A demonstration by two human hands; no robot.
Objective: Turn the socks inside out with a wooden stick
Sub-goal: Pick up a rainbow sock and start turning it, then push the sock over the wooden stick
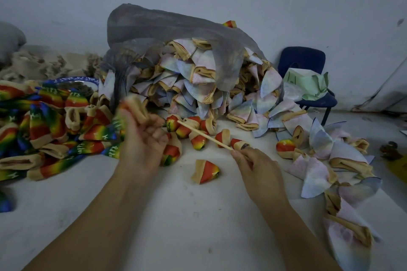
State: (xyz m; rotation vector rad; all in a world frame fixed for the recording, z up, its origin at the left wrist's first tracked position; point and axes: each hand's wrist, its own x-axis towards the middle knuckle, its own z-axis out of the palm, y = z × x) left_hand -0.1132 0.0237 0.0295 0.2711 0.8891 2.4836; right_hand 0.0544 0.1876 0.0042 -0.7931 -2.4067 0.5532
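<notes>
My left hand (144, 138) grips a rainbow sock (132, 108) with a tan cuff, raised above the white table and blurred by motion. My right hand (255, 165) pinches the near end of a thin wooden stick (204, 135), which slants up and left toward the left hand; its far tip is free, apart from the sock. One half-turned red and tan sock (206, 170) lies on the table between my hands. Several more small rolled socks (198, 130) lie in a row behind the stick.
A heap of bright rainbow socks (44, 125) fills the left side. A big pile of pale socks (198, 77) spills from a grey plastic bag (167, 26) at the back and trails down the right edge. A blue chair (306, 61) stands at the back right.
</notes>
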